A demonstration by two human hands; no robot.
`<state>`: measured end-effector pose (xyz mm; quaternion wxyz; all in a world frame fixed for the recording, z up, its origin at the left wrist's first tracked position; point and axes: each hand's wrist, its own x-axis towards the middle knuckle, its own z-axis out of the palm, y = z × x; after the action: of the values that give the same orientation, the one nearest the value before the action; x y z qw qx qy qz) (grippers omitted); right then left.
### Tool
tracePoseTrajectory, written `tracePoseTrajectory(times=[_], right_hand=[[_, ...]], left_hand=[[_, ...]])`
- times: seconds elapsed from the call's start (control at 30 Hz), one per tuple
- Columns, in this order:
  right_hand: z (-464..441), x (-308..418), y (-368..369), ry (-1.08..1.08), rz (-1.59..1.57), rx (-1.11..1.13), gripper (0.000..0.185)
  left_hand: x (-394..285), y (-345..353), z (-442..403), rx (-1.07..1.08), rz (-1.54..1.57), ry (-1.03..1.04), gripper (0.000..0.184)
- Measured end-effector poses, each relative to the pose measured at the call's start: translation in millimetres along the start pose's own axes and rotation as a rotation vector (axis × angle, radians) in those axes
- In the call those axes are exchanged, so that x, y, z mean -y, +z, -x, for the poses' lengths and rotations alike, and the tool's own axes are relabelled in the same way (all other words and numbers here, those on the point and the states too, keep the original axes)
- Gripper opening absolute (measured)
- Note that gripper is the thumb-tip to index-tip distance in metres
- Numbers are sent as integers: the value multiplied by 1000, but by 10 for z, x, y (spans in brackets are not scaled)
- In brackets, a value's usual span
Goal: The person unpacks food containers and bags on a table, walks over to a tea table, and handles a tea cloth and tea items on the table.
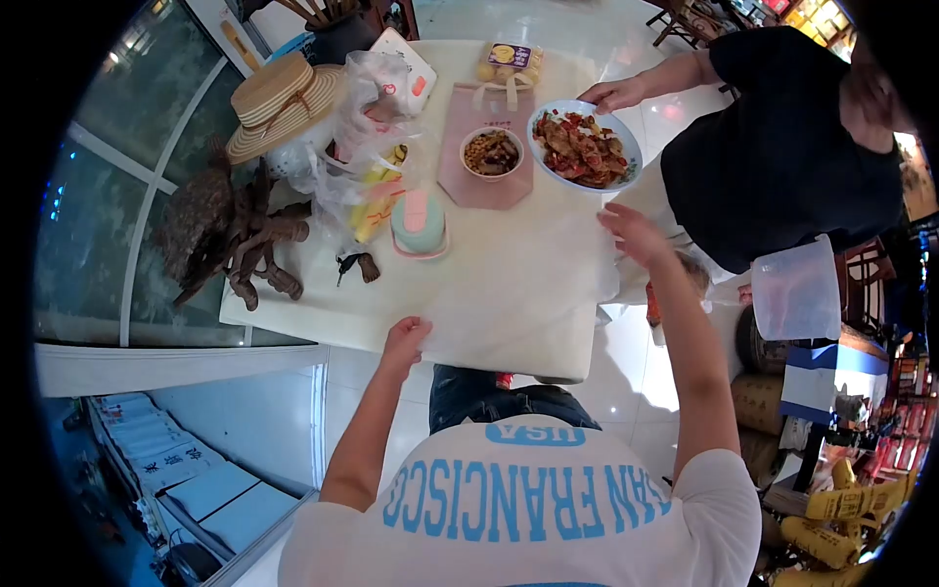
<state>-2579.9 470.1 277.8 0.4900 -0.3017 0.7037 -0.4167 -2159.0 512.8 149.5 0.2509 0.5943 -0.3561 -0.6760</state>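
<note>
A thin, see-through sheet [509, 284] lies over the near part of the white table [469, 220]. My left hand [406, 342] pinches its near left edge at the table's front. Over the right side of the table, my right hand [631, 233] grips the sheet's far right part, just below a plate of meat and red peppers [584, 149]. Another person's hand [616, 94] holds that plate by its upper rim. Left of the plate, a bowl of food [491, 155] stands on a pink bag [458, 117]. A mint-green container [418, 223] sits nearer to me.
Plastic bags [367, 147], a straw hat [282, 103] and a dark wooden carving [230, 230] crowd the left side. A pack of yellow food [510, 65] is at the far edge. The person in dark clothes [782, 147] stands at the right, near a translucent bin [797, 289].
</note>
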Motion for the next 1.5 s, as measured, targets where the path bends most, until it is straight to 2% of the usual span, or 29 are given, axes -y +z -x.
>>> tracePoseTrajectory(times=[0.07,0.1,0.13,0.17,0.2,0.27,0.3,0.37,0.4,0.47,0.5,0.57,0.6,0.63,0.7,0.73,0.8,0.83,0.93,1.03,1.13,1.23,1.3,1.37,1.47,1.5], right_hand=[[48,-447,96,-778,776,-414,31],[336,-471,297,-911,724,-401,31],[680,-514,591,-1041,666,-390,31],[815,-826,802,-1104,596,-181,29],[1070,-927,1029,-1166,737,-29,30],[1310,-1049,1349,-1114,815,98,40],[1179,-1166,1325,-1067,956,158,44],[787,-1541,1182,-956,1226,275,52],[747,-1545,1014,-948,1233,352,56],[683,-1455,688,-930,1248,497,63],[742,-1334,630,-990,1248,509,64],[700,-1324,593,-1054,1180,510,68],[656,-1297,609,-1093,1146,508,70],[648,-1185,692,-996,1189,348,73],[658,-893,886,-795,1248,27,79],[525,-959,816,-744,1293,47,82],[127,-1294,500,-638,1376,87,89],[-53,-1426,329,-672,1411,189,95],[-130,-1415,236,-645,1417,316,98],[-121,-1318,269,-729,1273,295,103],[-48,-1186,377,-836,1242,179,94],[-99,-1199,384,-839,1128,237,88],[-442,-1586,426,-733,772,387,87],[-602,-1730,357,-793,1111,330,84],[-292,-1303,335,-785,735,181,81],[-352,-1234,339,-865,555,320,70]], left_hand=[[12,201,14,-147,111,11,16],[28,308,25,-223,169,15,16],[88,379,1,-165,313,-107,17],[177,441,-51,-104,452,-230,17],[235,507,-84,-40,590,-352,18],[295,655,-83,0,687,-407,20],[309,689,-75,18,734,-435,22],[119,653,136,-82,521,-412,17],[3,637,239,-131,416,-397,16],[-83,625,307,-463,-238,463,20],[-97,637,361,-600,-574,889,25],[-434,844,332,-67,-939,1145,36],[-570,1020,173,19,-1108,1328,44],[-699,1163,1,105,-1276,1514,53],[-813,1244,-348,86,-1355,1257,69],[-770,1266,-503,80,-1389,1125,77],[-477,936,-989,47,-1572,1057,91],[-426,816,-1156,26,-1664,1021,99],[-415,831,-1078,37,-1660,953,102],[-598,922,-855,50,-1531,898,91],[-559,845,-738,38,-1220,1188,66],[-459,747,-409,105,-1077,1218,39],[-451,782,-38,215,-1115,1224,32],[-331,763,141,267,-1203,1194,28],[-26,697,-4,207,-1334,1153,28],[14,696,-33,160,-1326,1162,29]])
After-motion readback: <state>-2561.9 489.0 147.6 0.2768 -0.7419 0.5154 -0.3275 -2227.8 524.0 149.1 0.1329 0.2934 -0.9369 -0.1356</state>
